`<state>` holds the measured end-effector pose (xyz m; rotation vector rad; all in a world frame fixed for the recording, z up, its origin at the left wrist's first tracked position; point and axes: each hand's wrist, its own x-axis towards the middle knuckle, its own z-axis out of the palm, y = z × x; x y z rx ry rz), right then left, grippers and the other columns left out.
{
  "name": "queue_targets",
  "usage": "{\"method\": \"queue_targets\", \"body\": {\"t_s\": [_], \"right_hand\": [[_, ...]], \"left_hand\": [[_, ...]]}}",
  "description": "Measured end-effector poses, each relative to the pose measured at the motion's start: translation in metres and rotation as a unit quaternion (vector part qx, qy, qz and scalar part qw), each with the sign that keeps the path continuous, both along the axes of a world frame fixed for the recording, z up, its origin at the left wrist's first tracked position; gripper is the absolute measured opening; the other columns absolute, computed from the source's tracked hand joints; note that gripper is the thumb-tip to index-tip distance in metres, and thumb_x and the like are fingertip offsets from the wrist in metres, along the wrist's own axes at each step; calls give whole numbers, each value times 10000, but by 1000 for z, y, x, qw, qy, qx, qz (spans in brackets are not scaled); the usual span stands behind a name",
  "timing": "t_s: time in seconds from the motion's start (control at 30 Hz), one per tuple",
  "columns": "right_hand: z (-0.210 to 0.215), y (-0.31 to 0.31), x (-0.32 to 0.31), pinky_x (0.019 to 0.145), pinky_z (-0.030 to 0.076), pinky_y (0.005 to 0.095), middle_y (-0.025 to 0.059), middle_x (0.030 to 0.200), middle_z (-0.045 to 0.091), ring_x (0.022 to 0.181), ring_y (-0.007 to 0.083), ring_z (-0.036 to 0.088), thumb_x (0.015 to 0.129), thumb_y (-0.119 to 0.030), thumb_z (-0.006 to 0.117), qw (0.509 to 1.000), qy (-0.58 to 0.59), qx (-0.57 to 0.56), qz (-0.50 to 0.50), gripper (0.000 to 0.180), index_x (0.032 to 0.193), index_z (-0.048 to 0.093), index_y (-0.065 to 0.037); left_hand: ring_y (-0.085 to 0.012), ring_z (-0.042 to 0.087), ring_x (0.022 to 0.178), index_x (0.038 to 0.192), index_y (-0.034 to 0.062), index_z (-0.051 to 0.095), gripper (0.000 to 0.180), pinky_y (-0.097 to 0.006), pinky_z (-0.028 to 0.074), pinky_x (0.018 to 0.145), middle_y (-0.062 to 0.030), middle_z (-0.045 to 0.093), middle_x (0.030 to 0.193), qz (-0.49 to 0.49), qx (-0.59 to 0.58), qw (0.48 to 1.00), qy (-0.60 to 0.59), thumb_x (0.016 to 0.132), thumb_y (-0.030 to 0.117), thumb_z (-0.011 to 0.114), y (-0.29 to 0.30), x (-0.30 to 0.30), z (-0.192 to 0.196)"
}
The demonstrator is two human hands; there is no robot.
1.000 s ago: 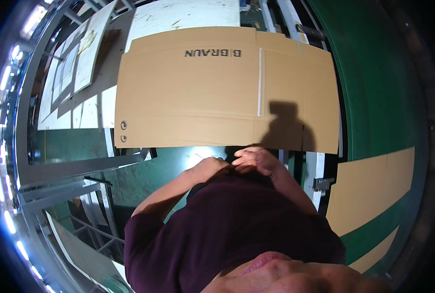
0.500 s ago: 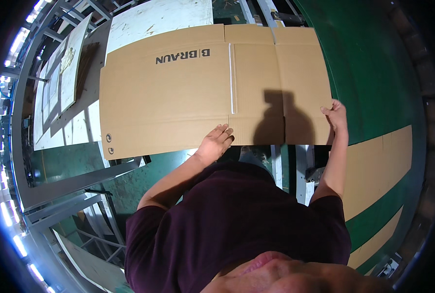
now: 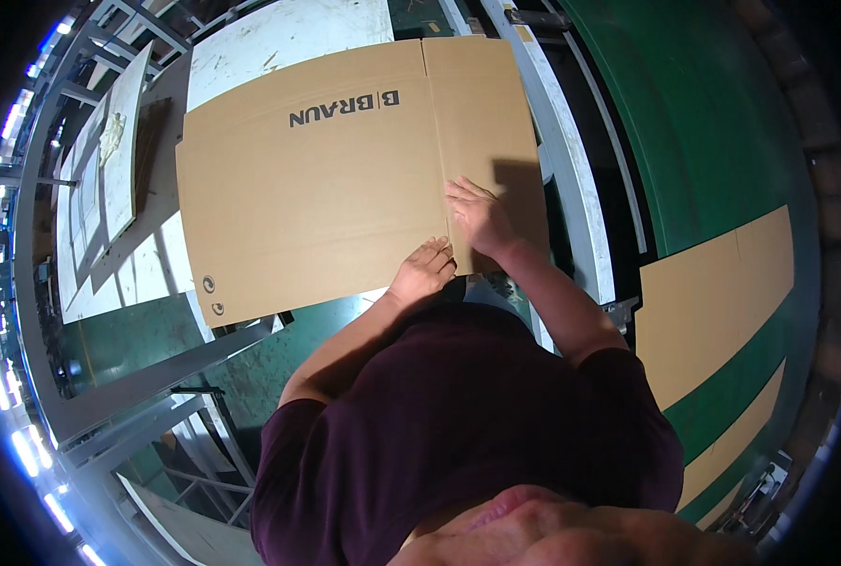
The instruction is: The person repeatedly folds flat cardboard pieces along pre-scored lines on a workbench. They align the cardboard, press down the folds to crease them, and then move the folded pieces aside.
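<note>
A large brown cardboard sheet point(image 3: 298, 198), a flattened carton with dark printing and two small round marks, lies in front of me. Its right-hand panel point(image 3: 477, 104) is folded over leftward, and the edge of that panel meets the rest of the sheet along a vertical line near my hands. My left hand point(image 3: 423, 271) rests on the sheet's near edge just left of this line, fingers laid flat. On the folded panel's edge lies my right hand point(image 3: 480, 217), fingers stretched out, palm down. Under the palms the cardboard is hidden.
White boards point(image 3: 288, 38) lie under and behind the sheet. A grey metal rail point(image 3: 571, 170) runs along its right side. Beyond that is a green conveyor belt point(image 3: 704, 113) carrying more cardboard sheets point(image 3: 723, 292). A metal frame bar point(image 3: 156, 363) stands at the left.
My right hand has moved left from the sheet's right edge, bringing the right-hand panel over. The sheet's right end now lies farther left. My left hand has stayed near its place.
</note>
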<state>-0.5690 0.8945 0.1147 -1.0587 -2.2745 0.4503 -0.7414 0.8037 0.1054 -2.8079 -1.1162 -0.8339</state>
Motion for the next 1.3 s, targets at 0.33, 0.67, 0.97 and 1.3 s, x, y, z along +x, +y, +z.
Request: {"method": "queue_targets", "body": {"t_s": [0.33, 0.67, 0.97, 1.3], "right_hand": [[-2, -7, -10, 1026, 383, 408, 86, 1203, 586, 1195, 304, 492, 810, -53, 520, 997, -3, 53, -57, 220, 1000, 632, -48], [-18, -29, -3, 1059, 347, 426, 75, 1199, 596, 1198, 304, 492, 821, -61, 574, 990, 34, 45, -131, 172, 977, 646, -59], [-22, -95, 84, 986, 416, 426, 104, 1166, 604, 1171, 310, 516, 810, -35, 613, 962, 149, 41, -227, 207, 1013, 648, -53], [-82, -388, 454, 969, 380, 470, 146, 1239, 527, 1183, 375, 447, 773, -158, 604, 632, -193, -71, -747, 413, 1180, 550, -111]], "left_hand": [[-264, 526, 814, 674, 77, 561, 149, -380, 457, 753, -70, 509, 744, -82, 11, 993, -87, 683, 207, 633, 18, -5, -5], [-363, 465, 1167, 1147, -1, 580, 572, -452, 391, 962, -155, 536, 1223, 32, -156, 982, -103, 647, 243, 714, 4, 0, -9], [-333, 436, 1227, 1165, 18, 576, 555, -434, 358, 1011, -131, 530, 1263, 74, -134, 988, -27, 655, 185, 722, -7, 9, 11], [-367, 417, 1251, 1207, 6, 549, 521, -432, 341, 1054, -176, 499, 1303, 93, -143, 983, 63, 725, 121, 709, -14, 8, -1]]}}
